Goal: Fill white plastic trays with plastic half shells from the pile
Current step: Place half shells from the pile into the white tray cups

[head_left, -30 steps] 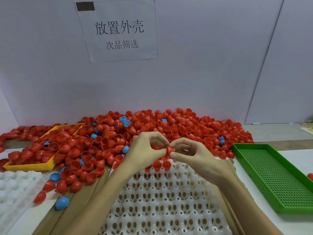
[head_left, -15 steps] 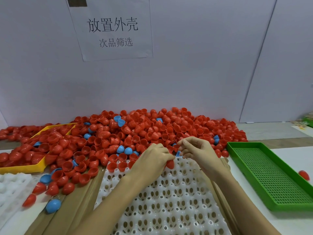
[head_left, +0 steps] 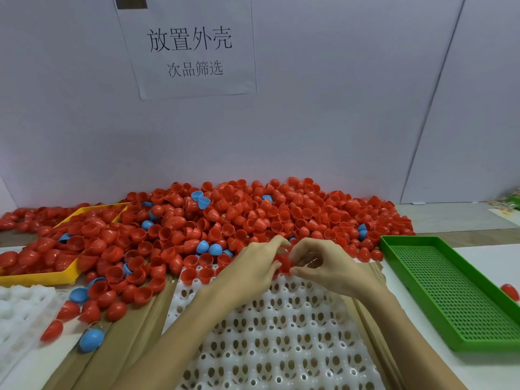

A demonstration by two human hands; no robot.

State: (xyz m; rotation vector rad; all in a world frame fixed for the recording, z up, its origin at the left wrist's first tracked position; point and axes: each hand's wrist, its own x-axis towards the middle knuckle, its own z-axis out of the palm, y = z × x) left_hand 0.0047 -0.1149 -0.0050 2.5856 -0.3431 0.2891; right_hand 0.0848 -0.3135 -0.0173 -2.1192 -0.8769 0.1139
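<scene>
With both the left hand (head_left: 254, 267) and right hand (head_left: 327, 264) pinching a red half shell (head_left: 282, 264) at the white tray (head_left: 281, 333)'s far edge beside the pile (head_left: 239, 220), seat it squarely in the nearest free pocket before letting go.

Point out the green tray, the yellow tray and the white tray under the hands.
green tray (head_left: 450, 294): head view, on its perforated floor.
yellow tray (head_left: 42, 279): head view, on its near wall.
white tray (head_left: 281, 339): head view, on the bare sockets between the forearms.
</scene>
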